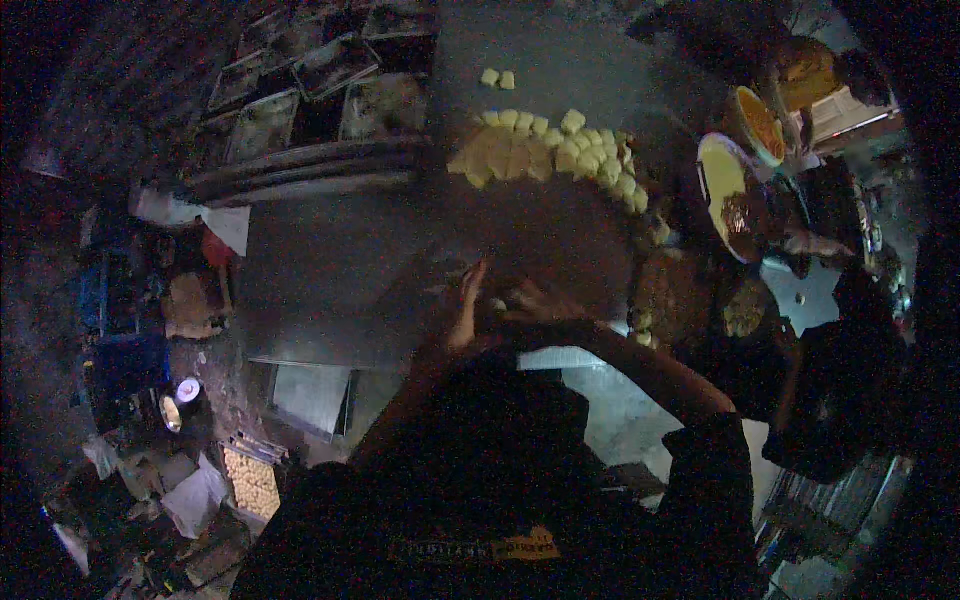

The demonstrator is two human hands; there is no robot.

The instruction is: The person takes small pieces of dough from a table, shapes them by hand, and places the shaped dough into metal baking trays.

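Note:
Both my hands are low over the near part of a dark worktable (320, 270). My left hand (467, 308) stands on edge, its fingers stretched out and pointing away from me. Facing it, my right hand (537, 300) has its fingers curled down around a small pale lump (500, 304) that looks like dough; much of it is hidden and the light is dim. Beyond my hands lie flattened dough pieces (500, 158) in a brownish patch. Rows of pale dough balls (590, 150) border them behind and to the right, and two dough pieces (498, 79) sit apart farther back.
Dark trays (385, 105) are stacked at the far left. On the right are a large basin (722, 175) with yellowish contents and a bowl (760, 125) of orange filling. Another person (840, 370) works at the right. A tray of small round pieces (252, 482) is at lower left.

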